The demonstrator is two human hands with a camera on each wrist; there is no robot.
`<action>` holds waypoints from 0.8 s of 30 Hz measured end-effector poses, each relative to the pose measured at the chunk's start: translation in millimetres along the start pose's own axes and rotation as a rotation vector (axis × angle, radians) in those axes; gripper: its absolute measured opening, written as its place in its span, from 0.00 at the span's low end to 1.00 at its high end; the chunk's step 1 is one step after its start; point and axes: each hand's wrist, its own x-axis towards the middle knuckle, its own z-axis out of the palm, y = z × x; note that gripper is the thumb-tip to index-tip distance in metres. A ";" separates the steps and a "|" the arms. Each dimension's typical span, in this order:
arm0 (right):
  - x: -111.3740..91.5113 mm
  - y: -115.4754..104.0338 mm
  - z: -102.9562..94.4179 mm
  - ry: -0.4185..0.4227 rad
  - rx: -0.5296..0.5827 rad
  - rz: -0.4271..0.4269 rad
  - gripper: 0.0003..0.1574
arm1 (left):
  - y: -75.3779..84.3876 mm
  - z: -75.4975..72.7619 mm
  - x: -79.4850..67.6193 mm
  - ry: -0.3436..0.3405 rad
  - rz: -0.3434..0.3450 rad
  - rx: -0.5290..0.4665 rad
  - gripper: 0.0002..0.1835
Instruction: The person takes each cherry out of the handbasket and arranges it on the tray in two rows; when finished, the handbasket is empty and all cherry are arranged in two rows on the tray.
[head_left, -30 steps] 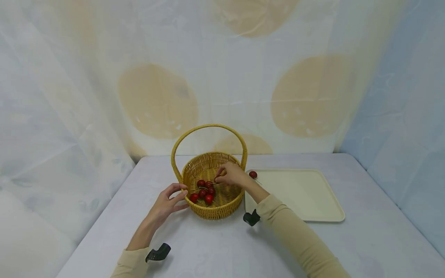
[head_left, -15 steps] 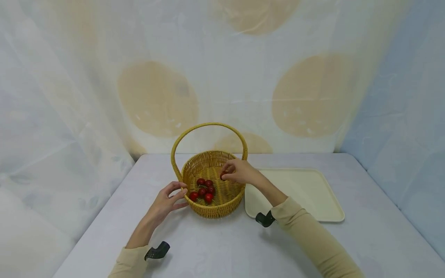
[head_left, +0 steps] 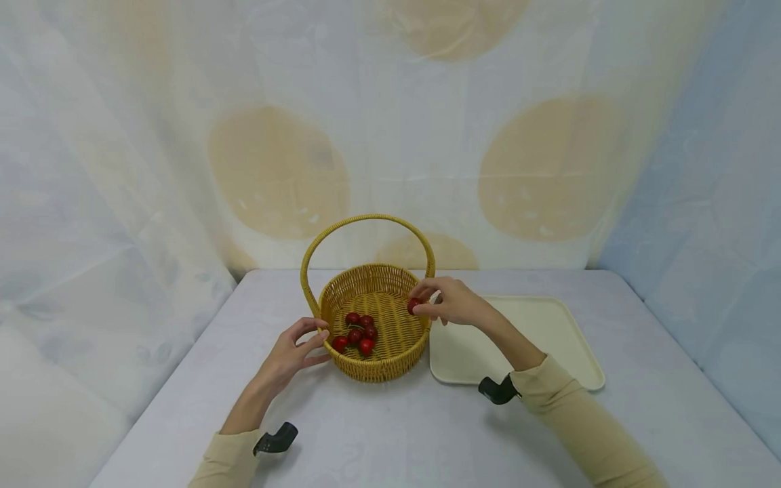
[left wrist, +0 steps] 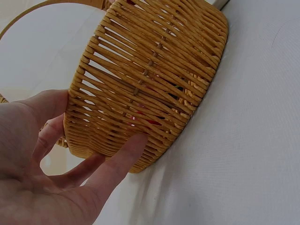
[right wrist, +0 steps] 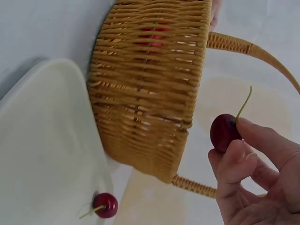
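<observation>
A yellow wicker basket point(head_left: 378, 369) with a tall arched handle stands mid-table, several red cherries point(head_left: 366, 347) lying in its left part. My left hand point(head_left: 299, 349) holds the basket's left rim; in the left wrist view, fingers point(left wrist: 124, 157) lie against the woven outer wall. Above the basket's right rim, my right hand point(head_left: 448, 303) pinches a dark red cherry point(right wrist: 225, 133) between thumb and fingertips, its green stem sticking up. A cream rectangular tray point(head_left: 525, 346) sits right of the basket, and another cherry point(right wrist: 106, 205) rests near its edge in the right wrist view.
The pale cloth-covered table point(head_left: 378, 434) extends in front of the basket. A patterned curtain point(head_left: 415, 149) hangs behind and along both sides. Black camera mounts point(head_left: 499, 390) jut from both wrists close above the tabletop.
My right hand has lifted the cherry from inside the basket and carried it rightward to the right rim. The left hand stays on the basket.
</observation>
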 end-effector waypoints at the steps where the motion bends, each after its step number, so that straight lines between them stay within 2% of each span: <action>1: -2.1 1.0 -2.1 -0.001 0.002 -0.001 0.20 | 0.8 0.1 0.3 0.001 0.001 -0.001 0.26; 10: -23.7 18.0 -15.8 0.009 0.015 0.010 0.18 | 0.3 -0.3 1.3 0.001 -0.017 0.010 0.28; 18: -40.8 33.5 -26.9 0.028 0.041 0.041 0.19 | 0.6 -0.5 -0.3 0.000 -0.005 0.011 0.27; 24: -49.2 45.1 -34.3 0.046 0.005 0.047 0.19 | 2.1 0.1 -1.9 -0.005 -0.001 0.019 0.27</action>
